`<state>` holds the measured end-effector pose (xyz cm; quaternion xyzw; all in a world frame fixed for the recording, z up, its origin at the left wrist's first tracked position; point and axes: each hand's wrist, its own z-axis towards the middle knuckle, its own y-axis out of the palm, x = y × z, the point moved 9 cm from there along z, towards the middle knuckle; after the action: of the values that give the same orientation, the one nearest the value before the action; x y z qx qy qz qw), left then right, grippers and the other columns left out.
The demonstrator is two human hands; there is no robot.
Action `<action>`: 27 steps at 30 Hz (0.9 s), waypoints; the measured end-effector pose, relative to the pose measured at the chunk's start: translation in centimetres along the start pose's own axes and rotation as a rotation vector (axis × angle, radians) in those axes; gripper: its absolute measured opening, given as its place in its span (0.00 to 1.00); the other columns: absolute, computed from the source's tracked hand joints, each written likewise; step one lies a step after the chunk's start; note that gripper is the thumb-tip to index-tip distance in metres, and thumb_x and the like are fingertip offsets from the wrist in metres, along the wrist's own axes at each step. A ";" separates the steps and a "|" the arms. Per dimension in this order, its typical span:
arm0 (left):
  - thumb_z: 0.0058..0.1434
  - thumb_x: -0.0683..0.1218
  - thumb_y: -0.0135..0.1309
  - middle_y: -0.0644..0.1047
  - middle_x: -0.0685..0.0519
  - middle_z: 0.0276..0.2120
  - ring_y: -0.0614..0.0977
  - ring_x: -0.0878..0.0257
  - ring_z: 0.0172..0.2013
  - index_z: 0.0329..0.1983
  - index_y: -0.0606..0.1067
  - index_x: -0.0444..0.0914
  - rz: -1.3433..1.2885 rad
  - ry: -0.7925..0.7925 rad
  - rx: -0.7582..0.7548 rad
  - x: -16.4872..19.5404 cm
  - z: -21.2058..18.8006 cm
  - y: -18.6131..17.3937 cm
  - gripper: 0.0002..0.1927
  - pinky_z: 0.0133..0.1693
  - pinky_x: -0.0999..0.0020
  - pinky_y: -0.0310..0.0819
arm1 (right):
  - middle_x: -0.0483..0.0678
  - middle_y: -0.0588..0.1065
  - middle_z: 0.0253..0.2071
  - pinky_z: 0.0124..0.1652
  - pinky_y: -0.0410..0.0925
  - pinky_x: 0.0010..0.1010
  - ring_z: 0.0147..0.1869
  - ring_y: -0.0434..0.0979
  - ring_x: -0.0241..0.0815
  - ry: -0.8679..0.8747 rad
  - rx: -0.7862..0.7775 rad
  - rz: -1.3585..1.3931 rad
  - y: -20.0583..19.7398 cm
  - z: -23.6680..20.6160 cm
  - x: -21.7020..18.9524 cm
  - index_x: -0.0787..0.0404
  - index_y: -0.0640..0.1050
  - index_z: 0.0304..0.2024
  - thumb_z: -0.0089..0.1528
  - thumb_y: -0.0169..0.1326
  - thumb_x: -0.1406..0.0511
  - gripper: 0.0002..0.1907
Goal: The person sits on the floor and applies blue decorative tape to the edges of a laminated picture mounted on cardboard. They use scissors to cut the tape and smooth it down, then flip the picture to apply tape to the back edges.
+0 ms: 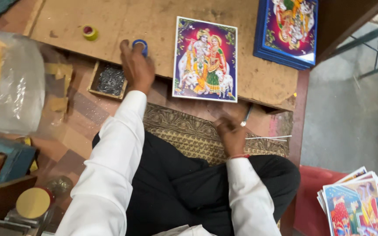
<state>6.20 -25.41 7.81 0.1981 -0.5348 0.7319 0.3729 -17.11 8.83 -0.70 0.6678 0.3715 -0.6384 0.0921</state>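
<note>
I sit cross-legged in white sleeves before a low wooden board (123, 22). My left hand (136, 65) reaches onto the board and its fingers close on a blue tape roll (140, 44). A colourful picture of two figures (205, 59) lies flat on the board just right of that hand. My right hand (232, 133) rests low near the board's front edge and grips a thin tool with a metal tip (245, 118). A patterned mat (189, 131) lies under it.
A small wooden tray of dark nails (110, 81) sits left of my left hand. A yellow-green tape roll (90, 32) lies farther back. A stack of blue-edged pictures (287, 30) is at the board's right. Loose prints (355, 201) rest on a red seat. A clear plastic jar (10, 83) stands left.
</note>
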 end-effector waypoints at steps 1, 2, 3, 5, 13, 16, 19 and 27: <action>0.58 0.37 0.64 0.65 0.35 0.62 0.72 0.36 0.57 0.50 0.79 0.36 0.026 -0.002 0.028 -0.1 0.4 0.0 0.16 0.57 0.49 0.70 | 0.50 0.83 0.37 0.39 0.74 0.26 0.38 0.83 0.38 -0.113 -0.055 -0.154 0.9 -1.6 -0.9 0.67 0.82 0.49 0.59 0.62 0.71 0.15; 0.56 0.35 0.63 0.65 0.36 0.62 0.73 0.38 0.56 0.47 0.79 0.36 -0.035 -0.036 0.038 -0.4 0.7 0.2 0.15 0.55 0.53 0.73 | 0.50 0.83 0.37 0.39 0.75 0.26 0.39 0.83 0.37 -0.128 -0.114 -0.078 2.4 -3.0 -1.0 0.68 0.82 0.48 0.58 0.63 0.70 0.15; 0.55 0.34 0.62 0.66 0.37 0.62 0.74 0.41 0.56 0.44 0.80 0.35 -0.095 -0.071 0.050 -0.7 0.9 0.2 0.13 0.52 0.57 0.76 | 0.49 0.83 0.38 0.40 0.76 0.26 0.39 0.83 0.37 -0.145 -0.176 -0.002 3.7 -4.0 -1.4 0.69 0.81 0.47 0.57 0.64 0.69 0.16; 0.54 0.33 0.61 0.69 0.40 0.61 0.76 0.46 0.55 0.41 0.80 0.35 -0.273 -0.062 0.006 -0.2 0.6 0.4 0.12 0.52 0.61 0.79 | 0.50 0.83 0.38 0.39 0.76 0.26 0.39 0.83 0.38 -0.082 -0.182 0.009 4.4 -4.5 -1.7 0.68 0.82 0.49 0.58 0.65 0.69 0.17; 0.60 0.35 0.61 0.80 0.47 0.44 0.83 0.60 0.44 0.48 0.76 0.32 -1.257 -0.350 -0.911 5.4 -15.8 4.4 0.13 0.47 0.64 0.84 | 0.53 0.79 0.55 0.60 0.69 0.31 0.60 0.79 0.42 -0.229 -0.268 0.461 1.6 -3.6 -9.4 0.69 0.78 0.58 0.63 0.57 0.67 0.21; 0.59 0.33 0.61 0.78 0.53 0.46 0.81 0.65 0.46 0.46 0.77 0.33 -1.197 -0.150 -0.943 6.8 -18.3 4.2 0.12 0.49 0.69 0.81 | 0.52 0.77 0.58 0.62 0.68 0.32 0.63 0.77 0.42 -0.248 -0.341 0.489 1.8 -4.3 -10.6 0.69 0.75 0.61 0.63 0.55 0.67 0.23; 0.59 0.33 0.62 0.76 0.55 0.46 0.79 0.66 0.47 0.44 0.77 0.33 -1.109 0.019 -0.925 7.4 -18.3 4.1 0.12 0.51 0.71 0.76 | 0.52 0.77 0.57 0.58 0.69 0.31 0.59 0.77 0.41 -0.212 -0.384 0.438 2.6 -4.3 -10.6 0.69 0.75 0.62 0.63 0.57 0.68 0.24; 0.54 0.35 0.66 0.77 0.52 0.44 0.79 0.63 0.47 0.42 0.77 0.31 -0.921 0.138 -0.836 7.3 -18.2 4.3 0.14 0.51 0.69 0.74 | 0.50 0.75 0.58 0.53 0.75 0.27 0.56 0.79 0.37 -0.274 -0.334 0.322 3.7 -4.2 -10.3 0.68 0.77 0.58 0.58 0.64 0.75 0.24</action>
<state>0.27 -6.67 3.73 0.1980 -0.6103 0.2358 0.7298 -10.63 4.81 8.23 0.6012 0.3446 -0.6299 0.3508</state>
